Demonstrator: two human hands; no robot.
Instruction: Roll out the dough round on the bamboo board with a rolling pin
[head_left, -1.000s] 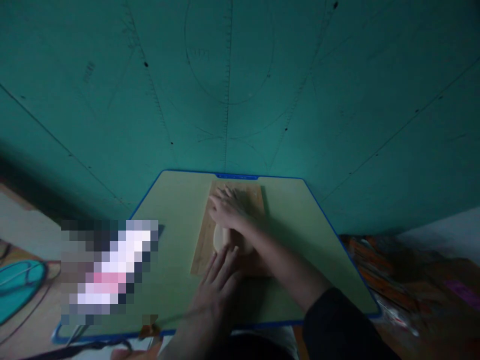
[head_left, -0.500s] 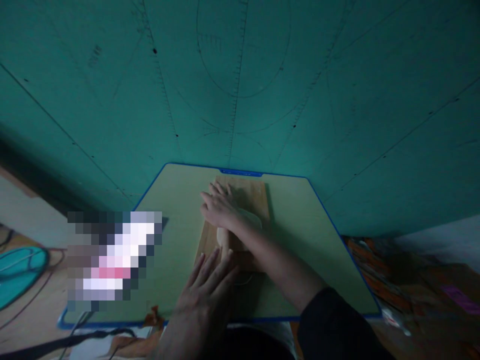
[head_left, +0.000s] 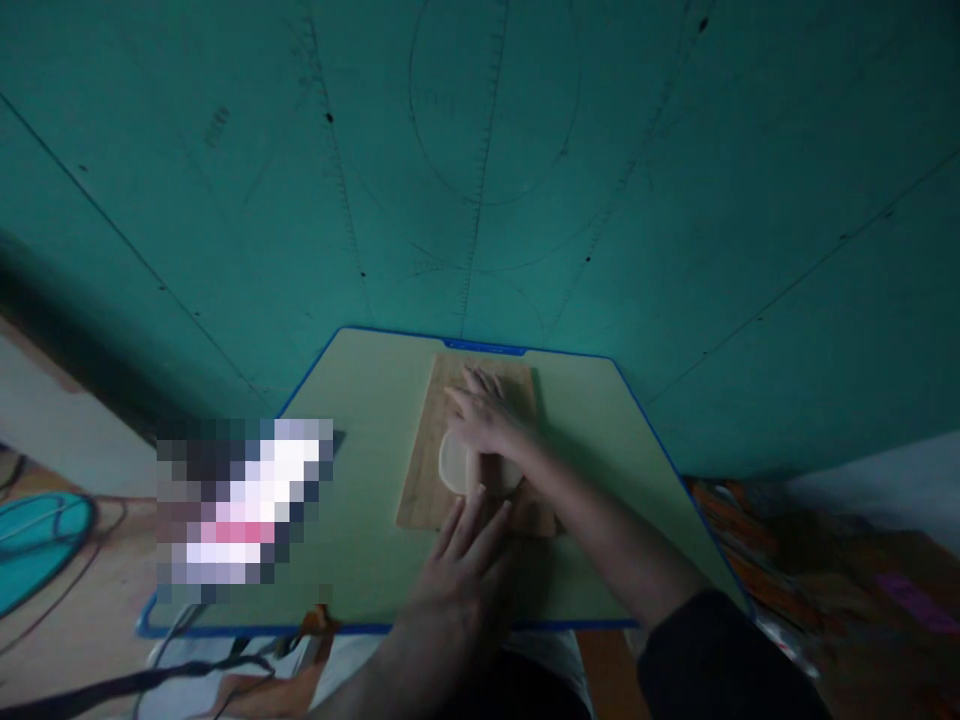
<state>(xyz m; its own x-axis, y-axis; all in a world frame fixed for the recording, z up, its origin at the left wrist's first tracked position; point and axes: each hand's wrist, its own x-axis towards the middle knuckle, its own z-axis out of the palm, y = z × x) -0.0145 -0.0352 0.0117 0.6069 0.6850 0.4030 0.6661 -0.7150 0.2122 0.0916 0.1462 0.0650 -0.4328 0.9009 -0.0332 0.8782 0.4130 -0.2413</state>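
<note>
A flattened round of pale dough (head_left: 453,466) lies on a wooden cutting board (head_left: 417,508). Across it, running from near to far, is what looks like a thin wooden rolling pin (head_left: 473,472), mostly hidden by my hands. My right hand (head_left: 484,415) reaches over its far end, palm down with fingers stretched and spread. At the near end rests my left hand (head_left: 469,560), fingers extended and lying flat over the pin. Neither hand wraps round it. My right forearm covers part of the dough's right side.
The board lies on a pale tabletop (head_left: 360,480) with a blue rim, set against a green wall (head_left: 465,230) with drawn markings. A blurred-out bright device (head_left: 255,510) stands on the left. Cardboard (head_left: 862,560) is at the right, below table level.
Both hands have moved to the right across the dough together with the rolling pin, uncovering more of the dough's left side. The camera view has shifted slightly.
</note>
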